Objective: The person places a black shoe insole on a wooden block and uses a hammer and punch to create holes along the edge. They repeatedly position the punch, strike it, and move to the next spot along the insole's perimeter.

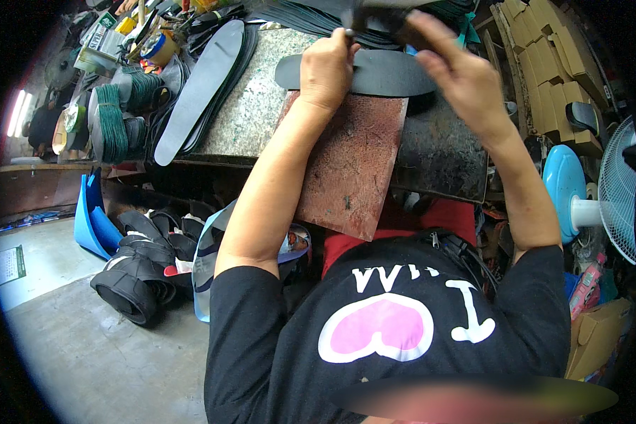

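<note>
A dark grey sole-shaped sheet (pixel 396 73) lies crosswise on the bench, its near edge over a reddish-brown board (pixel 353 159). Above the sheet my left hand (pixel 326 74) is closed in a pinch around a short, thin tool, upright like a punch; its metal top (pixel 350 32) shows above the fingers, and its lower end is hidden. My right hand (pixel 466 81), smeared by motion, grips a dark hammer (pixel 378 20) at the top edge. The blurred hammer head is close above the metal top; whether they touch, I cannot tell.
A stack of long grey sole sheets (pixel 201 92) lies left on the speckled bench top (pixel 261 106). Green cord bundles (pixel 108 124) stand farther left. Black sandals (pixel 131 283) are piled at lower left. Cardboard boxes (pixel 551 71) and a fan (pixel 618 187) stand at right.
</note>
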Demonstrator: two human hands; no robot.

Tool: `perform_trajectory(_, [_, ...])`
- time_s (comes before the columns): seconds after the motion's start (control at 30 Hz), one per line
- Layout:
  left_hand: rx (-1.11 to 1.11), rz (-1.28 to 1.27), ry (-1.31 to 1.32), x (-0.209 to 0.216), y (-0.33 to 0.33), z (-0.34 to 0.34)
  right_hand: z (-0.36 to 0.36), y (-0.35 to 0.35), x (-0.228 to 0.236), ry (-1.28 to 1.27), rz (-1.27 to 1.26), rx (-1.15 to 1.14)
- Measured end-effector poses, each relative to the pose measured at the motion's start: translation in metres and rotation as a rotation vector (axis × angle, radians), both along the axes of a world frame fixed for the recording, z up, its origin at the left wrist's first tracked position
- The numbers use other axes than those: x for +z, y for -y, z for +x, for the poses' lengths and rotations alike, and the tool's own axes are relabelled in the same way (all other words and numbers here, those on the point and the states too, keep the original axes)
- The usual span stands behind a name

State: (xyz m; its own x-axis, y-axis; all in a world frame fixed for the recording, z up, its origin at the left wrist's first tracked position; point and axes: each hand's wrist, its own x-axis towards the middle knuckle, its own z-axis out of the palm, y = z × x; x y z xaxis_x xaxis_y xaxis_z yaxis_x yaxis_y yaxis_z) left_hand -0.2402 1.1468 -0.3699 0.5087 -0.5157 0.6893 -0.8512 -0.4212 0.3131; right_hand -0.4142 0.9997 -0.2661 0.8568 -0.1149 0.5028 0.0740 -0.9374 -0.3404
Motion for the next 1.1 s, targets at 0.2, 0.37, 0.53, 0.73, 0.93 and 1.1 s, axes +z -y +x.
perform_trajectory(0.2, [-0.097, -0.640, -0.966, 0.006, -0.006, 0.007, 0.001, 0.029, -0.064, -0.226, -0.073, -0.148])
perform_trajectory(0.37, [-0.207, -0.889, -0.847, 0.013, -0.030, 0.020, -0.007, 0.028, -0.067, -0.224, -0.079, -0.124])
perform_trajectory(0.53, [0.002, -0.487, -0.915, 0.006, -0.033, 0.020, 0.002, 0.031, -0.063, -0.252, -0.054, -0.137])
perform_trajectory(0.73, [-0.072, -0.584, -0.903, 0.005, -0.033, 0.019, -0.004, 0.029, -0.008, -0.001, 0.169, 0.058])
perform_trajectory(0.93, [0.075, -0.011, -0.056, 0.007, -0.019, 0.006, -0.003, 0.001, 0.006, 0.233, 0.204, 0.145])
perform_trajectory(1.1, [0.130, -0.184, -0.164, 0.004, -0.020, 0.009, 0.006, 0.018, -0.045, -0.175, -0.004, -0.084])
